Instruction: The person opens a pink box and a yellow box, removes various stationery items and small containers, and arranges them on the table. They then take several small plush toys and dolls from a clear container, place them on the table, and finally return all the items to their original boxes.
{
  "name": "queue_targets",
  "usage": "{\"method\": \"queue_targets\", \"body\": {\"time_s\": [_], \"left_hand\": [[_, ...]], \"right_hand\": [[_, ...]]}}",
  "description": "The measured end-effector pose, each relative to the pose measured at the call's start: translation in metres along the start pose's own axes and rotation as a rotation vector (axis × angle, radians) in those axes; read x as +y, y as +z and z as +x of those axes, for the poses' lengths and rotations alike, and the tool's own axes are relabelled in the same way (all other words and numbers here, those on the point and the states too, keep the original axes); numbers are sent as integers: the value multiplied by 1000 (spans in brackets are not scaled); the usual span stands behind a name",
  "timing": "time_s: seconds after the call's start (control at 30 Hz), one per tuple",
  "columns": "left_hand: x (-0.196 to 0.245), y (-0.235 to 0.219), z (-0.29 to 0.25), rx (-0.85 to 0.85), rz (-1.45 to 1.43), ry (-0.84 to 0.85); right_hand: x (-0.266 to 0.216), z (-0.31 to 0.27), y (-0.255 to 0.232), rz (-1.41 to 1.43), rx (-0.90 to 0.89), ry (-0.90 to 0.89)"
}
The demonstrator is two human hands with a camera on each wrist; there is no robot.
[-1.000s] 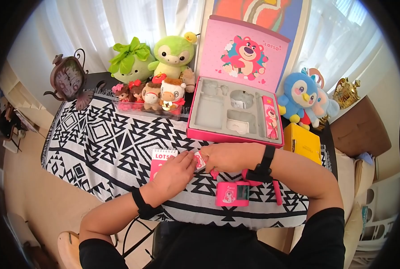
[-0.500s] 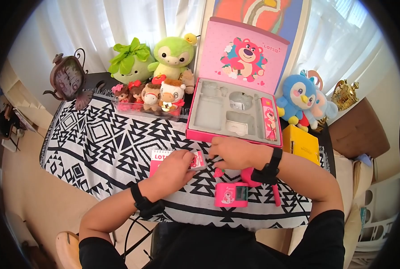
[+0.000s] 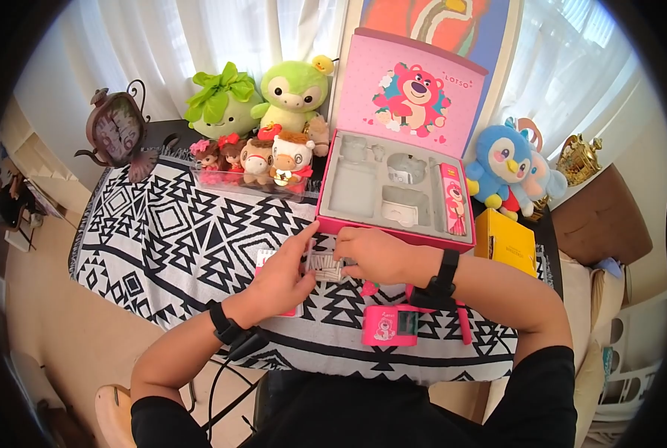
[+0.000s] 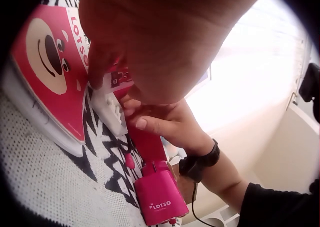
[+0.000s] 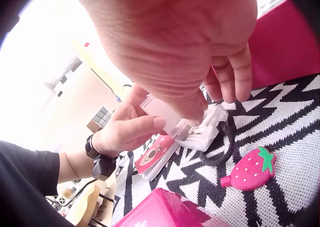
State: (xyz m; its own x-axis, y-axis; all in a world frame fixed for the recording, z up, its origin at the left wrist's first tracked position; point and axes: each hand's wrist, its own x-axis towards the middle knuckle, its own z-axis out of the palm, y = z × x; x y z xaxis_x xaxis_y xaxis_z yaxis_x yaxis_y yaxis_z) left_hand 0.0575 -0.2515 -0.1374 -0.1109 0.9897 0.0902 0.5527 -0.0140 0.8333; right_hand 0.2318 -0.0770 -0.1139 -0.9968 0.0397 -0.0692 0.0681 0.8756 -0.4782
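A small clear-white plastic box (image 5: 209, 141) holds several short white sticks that look like cotton swabs. Its lid (image 5: 165, 118) stands raised, and my left hand (image 3: 280, 282) pinches that lid at the edge between thumb and fingers. From the other side my right hand (image 3: 386, 254) grips the box, one digit dipping over the rim by the sticks. Partly under my left hand is a pink LOTSO notepad (image 4: 57, 62). A pink strawberry piece (image 5: 250, 171) with a green leaf lies beside a black loop (image 5: 227, 148), right of the box.
A large open pink box (image 3: 333, 224) with a grey moulded insert stands just behind my hands. A pink LOTSO case (image 3: 382, 327) lies nearer me. Plush toys (image 3: 292, 93) and a clock (image 3: 117, 131) stand at the back left, a yellow box (image 3: 507, 240) at the right.
The small box was lying closed with its printed lid up under my left hand. Its lid is now raised and the white sticks show. My right hand has come back against the box.
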Motion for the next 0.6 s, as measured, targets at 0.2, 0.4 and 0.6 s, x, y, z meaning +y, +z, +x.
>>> {"method": "queue_targets", "body": {"time_s": [0.2, 0.4, 0.6], "left_hand": [[-18, -3, -10, 82, 125, 129], [-3, -10, -12, 302, 822, 327], [-14, 0, 5, 67, 635, 315]], "right_hand": [[5, 6, 10, -90, -15, -37], [-6, 15, 7, -183, 8, -25], [-15, 22, 4, -227, -26, 25]]}}
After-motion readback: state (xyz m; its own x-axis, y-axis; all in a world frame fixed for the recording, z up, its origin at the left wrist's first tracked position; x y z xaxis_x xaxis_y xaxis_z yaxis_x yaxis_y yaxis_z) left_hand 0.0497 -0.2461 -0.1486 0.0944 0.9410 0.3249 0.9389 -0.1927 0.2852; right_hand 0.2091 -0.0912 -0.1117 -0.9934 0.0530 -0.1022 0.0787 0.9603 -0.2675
